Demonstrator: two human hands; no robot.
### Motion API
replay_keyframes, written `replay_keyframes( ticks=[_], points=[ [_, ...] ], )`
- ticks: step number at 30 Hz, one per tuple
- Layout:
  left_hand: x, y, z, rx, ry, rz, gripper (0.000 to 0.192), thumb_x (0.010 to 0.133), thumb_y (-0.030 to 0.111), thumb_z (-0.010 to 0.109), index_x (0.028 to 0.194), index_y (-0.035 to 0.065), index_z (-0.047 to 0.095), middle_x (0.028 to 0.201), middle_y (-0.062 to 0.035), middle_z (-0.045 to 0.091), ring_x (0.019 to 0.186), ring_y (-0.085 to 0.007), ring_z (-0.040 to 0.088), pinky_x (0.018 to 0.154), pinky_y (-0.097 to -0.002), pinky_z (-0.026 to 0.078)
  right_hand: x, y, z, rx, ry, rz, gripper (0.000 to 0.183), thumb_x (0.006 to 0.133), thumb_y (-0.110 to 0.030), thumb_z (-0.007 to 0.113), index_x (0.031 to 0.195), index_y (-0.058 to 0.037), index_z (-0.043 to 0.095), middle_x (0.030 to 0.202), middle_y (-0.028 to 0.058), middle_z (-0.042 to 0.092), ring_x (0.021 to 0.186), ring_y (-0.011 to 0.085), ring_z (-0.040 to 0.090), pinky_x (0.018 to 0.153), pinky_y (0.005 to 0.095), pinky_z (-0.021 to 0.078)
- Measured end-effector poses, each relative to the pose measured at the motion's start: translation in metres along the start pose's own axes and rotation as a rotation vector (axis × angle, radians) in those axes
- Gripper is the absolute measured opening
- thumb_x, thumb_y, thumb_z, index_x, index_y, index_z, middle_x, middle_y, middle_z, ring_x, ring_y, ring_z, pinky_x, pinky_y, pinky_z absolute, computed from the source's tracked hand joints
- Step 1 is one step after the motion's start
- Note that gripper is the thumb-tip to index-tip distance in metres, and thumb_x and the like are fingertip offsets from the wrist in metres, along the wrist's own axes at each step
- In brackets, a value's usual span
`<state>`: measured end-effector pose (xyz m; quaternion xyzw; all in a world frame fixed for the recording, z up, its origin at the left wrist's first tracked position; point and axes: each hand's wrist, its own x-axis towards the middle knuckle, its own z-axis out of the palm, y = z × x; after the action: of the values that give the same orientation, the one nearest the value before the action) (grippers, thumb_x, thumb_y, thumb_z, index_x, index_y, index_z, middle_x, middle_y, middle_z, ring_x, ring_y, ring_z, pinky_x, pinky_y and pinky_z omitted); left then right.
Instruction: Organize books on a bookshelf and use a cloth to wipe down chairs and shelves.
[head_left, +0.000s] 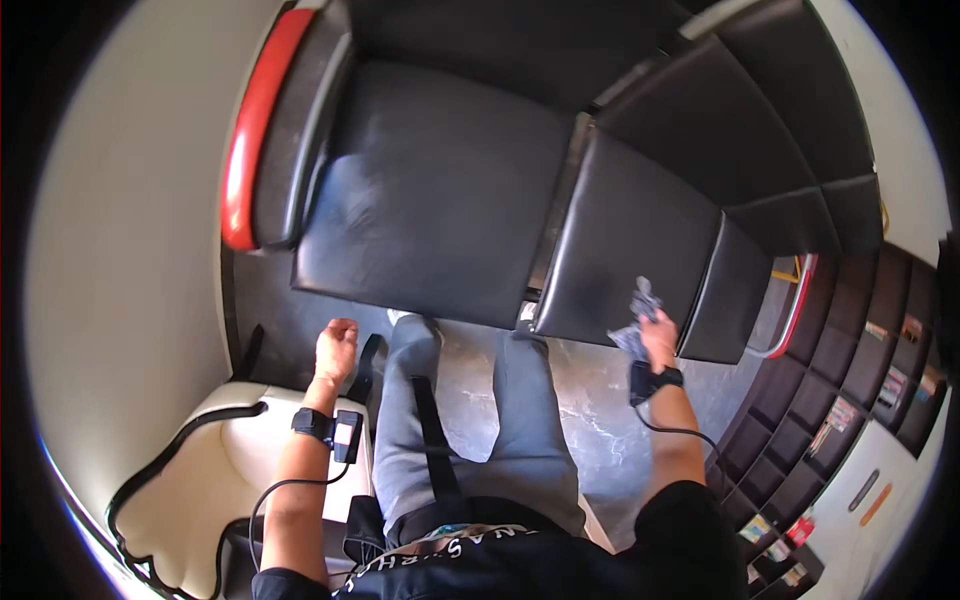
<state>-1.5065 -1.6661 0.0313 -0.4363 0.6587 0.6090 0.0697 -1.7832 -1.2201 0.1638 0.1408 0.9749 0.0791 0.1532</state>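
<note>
A crumpled grey cloth (632, 339) is in my right hand (658, 340), which is over the front part of a black padded seat cushion (630, 232). My left hand (336, 349), fingers curled and seemingly empty, hangs above the floor between the cream armchair and the front edge of a larger black seat cushion (442, 187). Both wrists wear black straps with small cabled devices. A narrow gap with a pale frame part separates the two cushions.
A red-topped armrest (251, 127) stands at the left end of the seats, another (795, 315) at the right. A cream armchair (247, 442) with black trim is at lower left. Dark cubby shelves (806, 405) holding small items line the right side, near a white panel (862, 487).
</note>
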Motion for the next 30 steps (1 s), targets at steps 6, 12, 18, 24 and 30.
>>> replay_keyframes(
  ticks=[6, 12, 18, 24, 30],
  points=[
    [-0.011, 0.033, -0.010, -0.008, 0.057, 0.087, 0.013, 0.076, 0.010, 0.047, 0.081, -0.0008, 0.053, 0.063, -0.0052, 0.053, 0.054, -0.0106, 0.048, 0.051, -0.0233, 0.040, -0.017, -0.114, 0.020, 0.333, 0.291, -0.411, 0.040, 0.064, -0.025, 0.063, 0.099, -0.0085, 0.053, 0.091, 0.0135, 0.050, 0.087, 0.0296, 0.046, 0.077, 0.0361, 0.0379],
    [-0.021, 0.028, 0.135, 0.211, 0.061, 0.018, 0.014, 0.073, 0.009, 0.050, 0.082, -0.0008, 0.052, 0.069, -0.0091, 0.054, 0.063, -0.0157, 0.051, 0.059, -0.0267, 0.042, 0.098, -0.183, 0.044, 0.297, 0.202, -0.861, 0.041, 0.063, -0.028, 0.061, 0.102, -0.0204, 0.051, 0.111, 0.0114, 0.040, 0.097, 0.0288, 0.038, 0.075, 0.0420, 0.0357],
    [-0.023, 0.119, 0.286, 0.709, -0.056, 0.049, 0.066, 0.063, 0.019, 0.060, 0.119, 0.0042, 0.028, 0.120, -0.0161, 0.030, 0.111, -0.0348, 0.027, 0.090, -0.0410, 0.027, 0.164, -0.165, 0.044, 0.155, 0.231, -1.055, 0.040, 0.068, -0.027, 0.053, 0.107, -0.0211, 0.045, 0.116, 0.0090, 0.037, 0.101, 0.0270, 0.037, 0.074, 0.0410, 0.0369],
    [0.031, 0.184, 0.326, 0.916, -0.077, 0.022, 0.080, 0.062, 0.026, 0.063, 0.125, 0.0079, 0.017, 0.126, -0.0158, 0.022, 0.116, -0.0312, 0.021, 0.092, -0.0423, 0.023, 0.310, 0.013, 0.012, 0.042, 0.195, -0.384, 0.026, 0.074, -0.019, 0.045, 0.095, -0.0048, 0.046, 0.109, 0.0159, 0.040, 0.091, 0.0340, 0.045, 0.074, 0.0436, 0.0392],
    [0.023, 0.179, 0.356, 1.071, -0.391, -0.157, 0.087, 0.061, 0.030, 0.064, 0.126, 0.0092, 0.011, 0.131, -0.0161, 0.005, 0.119, -0.0294, 0.016, 0.090, -0.0474, 0.026, 0.313, 0.003, 0.019, 0.334, 0.046, 0.103, 0.051, 0.075, -0.039, 0.045, 0.116, -0.0095, 0.036, 0.119, 0.0156, 0.031, 0.105, 0.0323, 0.031, 0.085, 0.0450, 0.0300]
  ],
)
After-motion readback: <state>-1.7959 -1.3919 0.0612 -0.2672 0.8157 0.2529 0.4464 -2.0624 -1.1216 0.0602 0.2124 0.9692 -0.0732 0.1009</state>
